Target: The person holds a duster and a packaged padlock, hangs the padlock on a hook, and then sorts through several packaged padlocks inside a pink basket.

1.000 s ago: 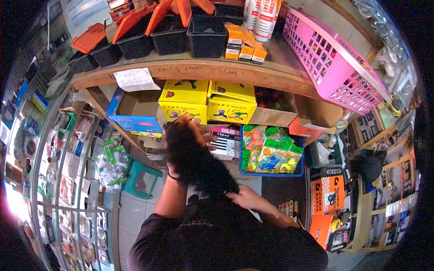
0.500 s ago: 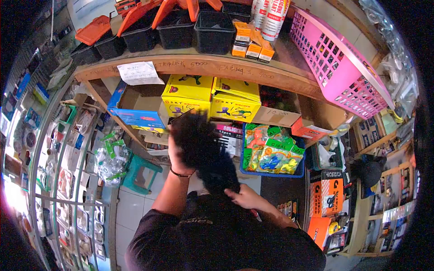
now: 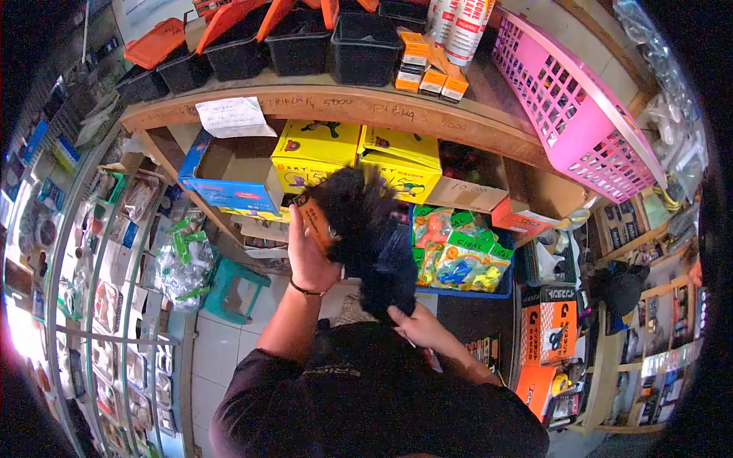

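In the head view, the right hand (image 3: 418, 326) grips the lower end of the duster (image 3: 382, 248), whose long axis runs upward and slightly left from it, toward the yellow boxes (image 3: 317, 149). The left hand (image 3: 309, 263) holds the pack (image 3: 313, 220) just left of the duster's upper part; contact is unclear. Compared with the previous frame, the duster sits farther right, exposing the pack's orange face.
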Demonstrator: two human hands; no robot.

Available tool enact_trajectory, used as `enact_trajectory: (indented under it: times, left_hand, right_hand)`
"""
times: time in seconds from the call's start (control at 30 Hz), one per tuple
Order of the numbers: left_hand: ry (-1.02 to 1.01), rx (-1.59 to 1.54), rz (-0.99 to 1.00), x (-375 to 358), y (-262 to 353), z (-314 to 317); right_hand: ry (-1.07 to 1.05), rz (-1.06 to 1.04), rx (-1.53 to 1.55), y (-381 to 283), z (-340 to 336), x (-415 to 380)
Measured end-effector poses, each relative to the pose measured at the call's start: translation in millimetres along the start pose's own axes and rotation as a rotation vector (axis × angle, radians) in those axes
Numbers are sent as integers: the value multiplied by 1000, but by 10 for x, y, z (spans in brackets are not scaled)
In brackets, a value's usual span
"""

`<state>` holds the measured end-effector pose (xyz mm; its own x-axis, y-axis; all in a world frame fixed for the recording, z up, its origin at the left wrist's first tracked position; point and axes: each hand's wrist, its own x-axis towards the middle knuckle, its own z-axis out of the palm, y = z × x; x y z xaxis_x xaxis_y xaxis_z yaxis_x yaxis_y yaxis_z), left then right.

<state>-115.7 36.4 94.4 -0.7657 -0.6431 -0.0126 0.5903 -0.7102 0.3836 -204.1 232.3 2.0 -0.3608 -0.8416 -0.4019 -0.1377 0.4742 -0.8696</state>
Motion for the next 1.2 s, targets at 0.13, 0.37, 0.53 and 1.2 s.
enact_trajectory:
  times: [0.13,0.37,0.53,1.2]
  left_hand:
    - [-363,-61,26,134,-48,-175]
    - [-361,15,-12,103,-38,-120]
    - [-48,-39,0,69,-41,-33]
    - [-171,-139,-35,99,-77,-160]
  right_hand:
    - [-143,-79,-167,-164,-51,-87]
    - [-178,-15,-145,-259,-55,-113]
    - [-72,-39,-17,-77,-1,-48]
    - [-64,99,-64,-77,-34,-57]
